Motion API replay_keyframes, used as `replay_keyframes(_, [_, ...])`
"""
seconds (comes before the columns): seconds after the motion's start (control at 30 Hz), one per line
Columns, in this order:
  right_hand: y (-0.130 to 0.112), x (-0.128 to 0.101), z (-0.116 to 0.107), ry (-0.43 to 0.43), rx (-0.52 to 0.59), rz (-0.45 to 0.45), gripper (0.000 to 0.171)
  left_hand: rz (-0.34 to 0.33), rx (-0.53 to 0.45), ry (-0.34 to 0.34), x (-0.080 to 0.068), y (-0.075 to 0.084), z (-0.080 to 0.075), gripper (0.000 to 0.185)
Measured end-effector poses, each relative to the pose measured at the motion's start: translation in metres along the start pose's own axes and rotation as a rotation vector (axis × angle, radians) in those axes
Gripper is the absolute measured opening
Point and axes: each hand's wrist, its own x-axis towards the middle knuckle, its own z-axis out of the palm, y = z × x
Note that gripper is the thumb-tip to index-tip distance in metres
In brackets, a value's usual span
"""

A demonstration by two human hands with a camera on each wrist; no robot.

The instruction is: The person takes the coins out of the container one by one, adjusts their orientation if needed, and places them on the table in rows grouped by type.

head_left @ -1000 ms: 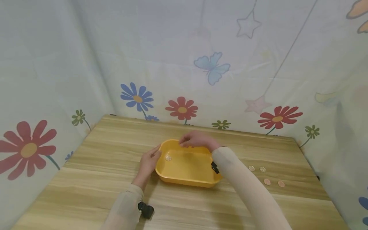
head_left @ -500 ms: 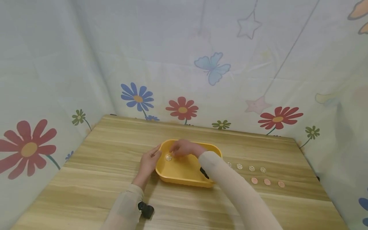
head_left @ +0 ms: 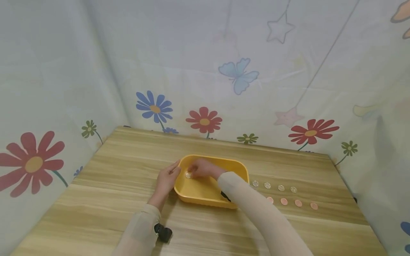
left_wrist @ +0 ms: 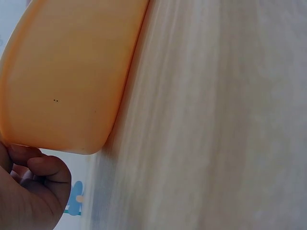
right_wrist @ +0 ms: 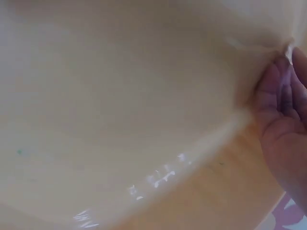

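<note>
A yellow plastic tray (head_left: 205, 189) stands on the wooden table. My left hand (head_left: 166, 179) grips its left rim; in the left wrist view, the curled fingers (left_wrist: 50, 167) lie against the tray's outer wall. My right hand (head_left: 202, 168) reaches down inside the tray, over its left half. Thumb and fingertips of that hand pinch a silver-coloured coin (head_left: 188, 175) near the tray's left end. In the right wrist view the coin (right_wrist: 289, 50) is a small pale edge between the fingertips, with most of it hidden.
To the right of the tray, silver-coloured coins (head_left: 280, 188) lie in a row on the table (head_left: 128, 156). In front of them runs a row of copper-coloured coins (head_left: 298, 203), partly covered by the right sleeve (head_left: 256, 206). A flower-printed curtain (head_left: 179, 53) hangs behind the table.
My right hand has moved left and down from the tray's back rim to the coin inside. More coins on the table have come out from behind the right arm. My left hand stays put.
</note>
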Motion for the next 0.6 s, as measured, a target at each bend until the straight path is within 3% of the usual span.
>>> replay_keyframes(0.37, [0.001,0.007,0.016,0.125,-0.099,-0.077,0.019,0.004,0.005,0.001,0.001,0.0,0.0,0.044])
replay_keyframes(0.6, [-0.004,0.007,0.017,0.142,-0.153,-0.009,0.017,-0.003,-0.017,-0.016,0.001,-0.001,-0.001,0.044])
